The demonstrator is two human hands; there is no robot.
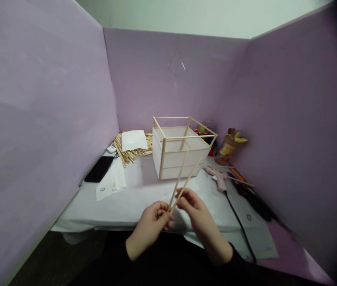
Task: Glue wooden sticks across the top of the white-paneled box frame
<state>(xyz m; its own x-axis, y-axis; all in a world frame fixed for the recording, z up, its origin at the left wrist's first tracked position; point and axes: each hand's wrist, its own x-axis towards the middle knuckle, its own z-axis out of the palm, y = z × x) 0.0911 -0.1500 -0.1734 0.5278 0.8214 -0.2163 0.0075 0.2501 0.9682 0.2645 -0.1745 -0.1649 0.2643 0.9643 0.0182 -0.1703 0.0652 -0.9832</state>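
My left hand (152, 224) and my right hand (195, 212) meet near the table's front edge, both pinched on the lower ends of two thin wooden sticks (183, 178). The sticks fan upward and away from me in a narrow V. Behind them stands a box-shaped frame (180, 149) built of the same sticks, with pale panel walls on its lower half and open rails on top.
A pile of loose sticks (129, 153) under a white sheet lies at the back left, beside a black phone (99, 169). A pink glue gun (219, 176) with a black cord lies right of the frame, near a small jar (229, 147). Purple partition walls enclose the white table (132, 198).
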